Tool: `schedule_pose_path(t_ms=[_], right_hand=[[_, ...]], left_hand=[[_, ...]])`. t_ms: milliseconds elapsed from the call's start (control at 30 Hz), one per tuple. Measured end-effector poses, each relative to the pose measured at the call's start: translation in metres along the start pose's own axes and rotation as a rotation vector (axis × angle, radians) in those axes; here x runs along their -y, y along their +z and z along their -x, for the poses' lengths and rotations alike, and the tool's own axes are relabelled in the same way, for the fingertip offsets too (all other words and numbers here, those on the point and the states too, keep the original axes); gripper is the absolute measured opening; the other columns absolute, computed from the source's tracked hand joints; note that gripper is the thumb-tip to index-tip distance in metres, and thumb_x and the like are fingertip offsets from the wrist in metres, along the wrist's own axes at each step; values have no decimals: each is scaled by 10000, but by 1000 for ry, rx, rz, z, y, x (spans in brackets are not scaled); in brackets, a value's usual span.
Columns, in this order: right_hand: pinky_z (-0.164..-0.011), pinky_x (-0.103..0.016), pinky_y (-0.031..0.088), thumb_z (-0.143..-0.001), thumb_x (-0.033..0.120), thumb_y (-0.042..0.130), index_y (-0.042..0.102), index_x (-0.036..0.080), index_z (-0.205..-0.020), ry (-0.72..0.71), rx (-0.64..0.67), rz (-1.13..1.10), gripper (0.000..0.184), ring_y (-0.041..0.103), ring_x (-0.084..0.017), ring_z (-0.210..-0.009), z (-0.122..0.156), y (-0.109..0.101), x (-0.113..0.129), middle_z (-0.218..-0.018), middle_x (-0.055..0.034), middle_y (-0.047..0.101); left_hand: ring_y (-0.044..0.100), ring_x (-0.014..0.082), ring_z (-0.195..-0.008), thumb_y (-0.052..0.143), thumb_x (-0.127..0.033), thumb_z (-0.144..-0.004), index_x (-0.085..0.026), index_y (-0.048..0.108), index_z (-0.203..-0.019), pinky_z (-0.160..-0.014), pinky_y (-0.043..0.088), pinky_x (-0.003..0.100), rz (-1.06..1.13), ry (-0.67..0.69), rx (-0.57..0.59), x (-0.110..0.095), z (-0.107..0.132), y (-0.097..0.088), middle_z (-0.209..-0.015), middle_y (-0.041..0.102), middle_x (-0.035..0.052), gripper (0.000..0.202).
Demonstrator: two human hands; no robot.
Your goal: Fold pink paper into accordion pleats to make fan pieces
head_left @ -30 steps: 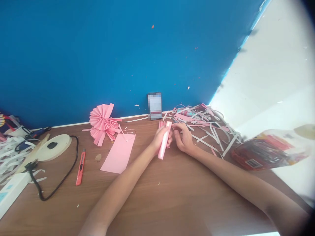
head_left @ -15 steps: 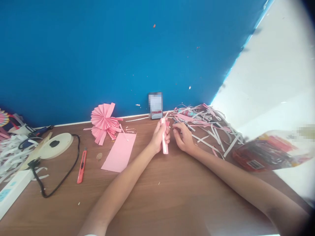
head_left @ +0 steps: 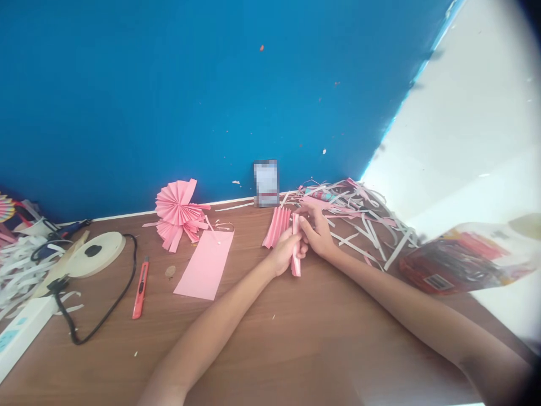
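My left hand (head_left: 285, 254) and my right hand (head_left: 316, 232) meet at the middle of the brown table (head_left: 262, 349), both closed on a pink pleated paper strip (head_left: 295, 249) held upright. A second pleated pink piece (head_left: 276, 226) lies on the table just behind my left hand. A flat pink paper sheet (head_left: 204, 264) lies further left. Finished pink paper fans (head_left: 176, 210) rest against the blue wall.
A heap of pink and white paper strips (head_left: 359, 211) lies behind my right hand. A red utility knife (head_left: 139, 286), a tape roll (head_left: 93, 248), a black cable (head_left: 99, 313), a white power strip (head_left: 19, 332) sit left. A plastic packet (head_left: 460, 256) is at right.
My left hand turned the pleated strip from slanted to upright and drew it a little nearer. My right hand closed in and took hold of it. A second pleated piece now shows behind.
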State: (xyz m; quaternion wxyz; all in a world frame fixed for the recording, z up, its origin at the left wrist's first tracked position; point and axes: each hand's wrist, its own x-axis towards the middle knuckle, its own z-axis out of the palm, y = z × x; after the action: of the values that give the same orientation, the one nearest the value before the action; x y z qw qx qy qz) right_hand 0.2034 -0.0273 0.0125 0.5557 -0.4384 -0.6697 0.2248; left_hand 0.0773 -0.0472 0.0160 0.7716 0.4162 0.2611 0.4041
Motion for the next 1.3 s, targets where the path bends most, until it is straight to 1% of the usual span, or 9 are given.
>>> schedule_pose_path(t_ms=[133, 233, 400, 533, 633, 767, 900, 1100, 1300], right_hand=[[-461, -234, 451, -869, 437, 540, 397, 261, -1294, 153, 85, -197, 482, 563, -116, -635, -2, 3, 2, -1130, -82, 591], [-330, -192, 327, -841, 467, 570, 458, 268, -1209, 296, 180, -397, 434, 413, -55, -395, -5, 4, 2, -859, 9, 627], [-465, -227, 445, -764, 457, 653, 526, 244, -1060, 343, -32, -490, 386, 538, -107, -543, -18, -3, -5, -724, 34, 615], [-563, -272, 476, -779, 423, 627, 524, 246, -1042, 331, -132, -465, 333, 574, -136, -614, -28, -11, -15, -703, 30, 616], [-605, -285, 486, -767, 387, 630, 522, 244, -1005, 324, -223, -454, 298, 577, -139, -639, -32, -14, -19, -704, 30, 604], [-602, -288, 486, -770, 386, 620, 492, 259, -1004, 313, -257, -451, 295, 573, -142, -648, -32, -13, -15, -726, 32, 597], [-588, -291, 473, -792, 378, 578, 485, 267, -999, 320, -255, -424, 252, 558, -145, -641, -32, -13, -8, -735, 31, 582], [-494, -236, 402, -770, 353, 588, 541, 247, -914, 333, -324, -423, 185, 505, -119, -600, -34, -18, -6, -732, 32, 525], [-392, -203, 259, -707, 252, 576, 546, 226, -801, 379, -512, -482, 102, 342, -71, -456, -36, -18, -12, -635, 61, 461]], left_hand=[[440, 43, -473, 577, -498, -838, -189, 464, -873, -399, 298, 161, -85, 18, 1, 1, 0, -3, -730, 497, -26, 331], [455, 56, -453, 531, -546, -855, -172, 476, -842, -401, 347, 179, -162, 38, -12, 3, -1, -5, -686, 528, -14, 378], [592, 117, -565, 551, -560, -837, -140, 503, -951, -528, 485, 242, -190, -26, 40, 10, -2, -6, -739, 618, 42, 438], [595, 111, -554, 563, -526, -840, -122, 524, -1063, -532, 471, 231, -222, -70, 97, 18, 0, -3, -716, 618, 29, 463], [576, 103, -505, 552, -530, -842, -125, 534, -1048, -484, 440, 215, -257, -79, 96, 22, 1, -1, -678, 607, 16, 455], [642, 149, -572, 535, -539, -848, -110, 550, -981, -538, 486, 248, -228, -88, 75, 22, 0, -3, -719, 654, 78, 449], [668, 175, -617, 503, -526, -871, -106, 543, -1058, -564, 501, 267, -205, -88, 107, 20, 0, -2, -765, 676, 110, 462], [595, 95, -555, 576, -438, -853, -146, 509, -1145, -512, 436, 199, -306, 60, 56, 18, 5, 3, -774, 643, 33, 418], [566, 79, -532, 558, -416, -878, -156, 530, -1123, -498, 432, 194, -332, 369, -200, 7, 5, 6, -723, 599, -7, 359]])
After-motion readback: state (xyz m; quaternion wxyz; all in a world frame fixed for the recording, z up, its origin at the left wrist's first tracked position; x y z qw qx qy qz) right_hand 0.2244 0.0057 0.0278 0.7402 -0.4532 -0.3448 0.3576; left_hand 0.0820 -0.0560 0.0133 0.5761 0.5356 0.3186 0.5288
